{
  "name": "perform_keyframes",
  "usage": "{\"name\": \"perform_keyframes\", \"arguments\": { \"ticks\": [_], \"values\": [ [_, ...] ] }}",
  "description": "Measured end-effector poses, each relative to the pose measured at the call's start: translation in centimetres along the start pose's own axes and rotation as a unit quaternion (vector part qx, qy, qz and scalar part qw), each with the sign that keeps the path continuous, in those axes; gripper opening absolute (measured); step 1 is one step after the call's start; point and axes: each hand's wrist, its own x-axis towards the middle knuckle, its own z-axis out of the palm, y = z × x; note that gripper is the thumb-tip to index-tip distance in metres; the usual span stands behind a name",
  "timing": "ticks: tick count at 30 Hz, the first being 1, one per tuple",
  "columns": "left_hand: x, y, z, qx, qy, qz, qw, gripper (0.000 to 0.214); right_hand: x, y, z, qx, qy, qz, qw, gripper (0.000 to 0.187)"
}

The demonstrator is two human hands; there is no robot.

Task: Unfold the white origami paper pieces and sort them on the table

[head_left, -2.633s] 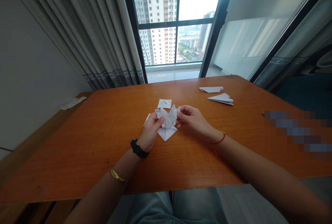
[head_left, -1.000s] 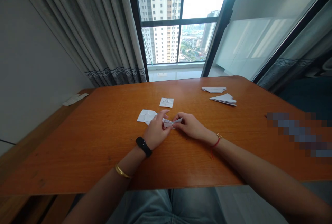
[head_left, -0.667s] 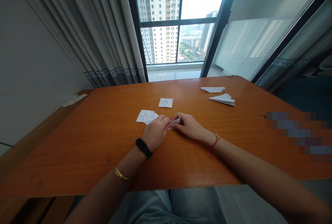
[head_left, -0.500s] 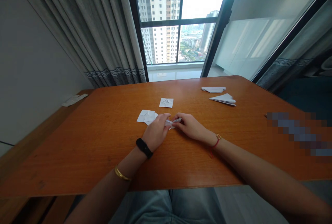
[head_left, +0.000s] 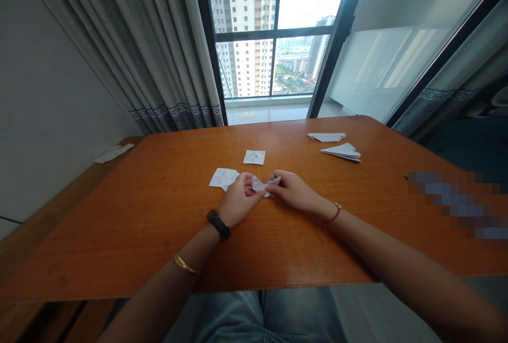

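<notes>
Left hand (head_left: 238, 202) and right hand (head_left: 296, 193) both pinched shut on the small folded paper (head_left: 260, 184), at mid-table (head_left: 159, 226). The paper is likely light, thin and crush-prone, so grip its creased edges. Two creased squares (head_left: 224, 177) (head_left: 254, 157) lie flatter, toward the table's far edge.

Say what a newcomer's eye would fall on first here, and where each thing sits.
At the middle of the orange-brown table, the left hand and right hand pinch a small folded white paper between them. Behind the table, a tall window shows pale tower blocks. A creased paper square lies flat just beyond the left hand.
</notes>
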Motion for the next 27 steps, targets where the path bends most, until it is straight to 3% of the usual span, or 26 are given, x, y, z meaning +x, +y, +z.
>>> {"name": "perform_keyframes", "arguments": {
  "ticks": [4, 8, 11, 14, 16, 19, 23, 27],
  "values": [
    [0.2, 0.0, 0.0, -0.116, -0.074, -0.071, 0.988, 0.021, 0.0, -0.2, -0.4, 0.120, -0.035, 0.037, 0.992, 0.018],
    [0.2, 0.1, 0.2, -0.167, -0.036, -0.075, 0.982, 0.022, 0.1, -0.5, 0.0, 0.191, -0.033, 0.070, 0.979, 0.028],
    [0.2, 0.0, 0.3, -0.182, -0.027, -0.081, 0.980, 0.021, 0.1, -0.4, 0.2, 0.164, -0.011, 0.051, 0.985, 0.026],
    [0.1, -0.2, 0.1, -0.118, -0.015, -0.054, 0.991, 0.018, -0.1, -0.3, 0.1, 0.052, 0.023, 0.007, 0.998, 0.020],
    [0.0, -0.4, -0.1, 0.000, 0.001, -0.007, 1.000, 0.015, -0.2, -0.2, 0.0, -0.018, 0.024, -0.023, 0.999, 0.014],
    [0.0, -0.7, -0.5, 0.160, 0.017, 0.047, 0.986, 0.013, -0.3, -0.1, 0.0, -0.058, -0.001, -0.038, 0.998, 0.009],
    [0.2, -1.0, -0.7, 0.193, 0.009, 0.048, 0.980, 0.016, -0.4, 0.1, 0.6, -0.051, -0.002, -0.026, 0.998, 0.016],
    [0.2, -0.6, -0.7, 0.187, 0.002, 0.052, 0.981, 0.018, -0.3, 0.1, 0.8, -0.063, 0.003, -0.033, 0.997, 0.010]
  ]
}}
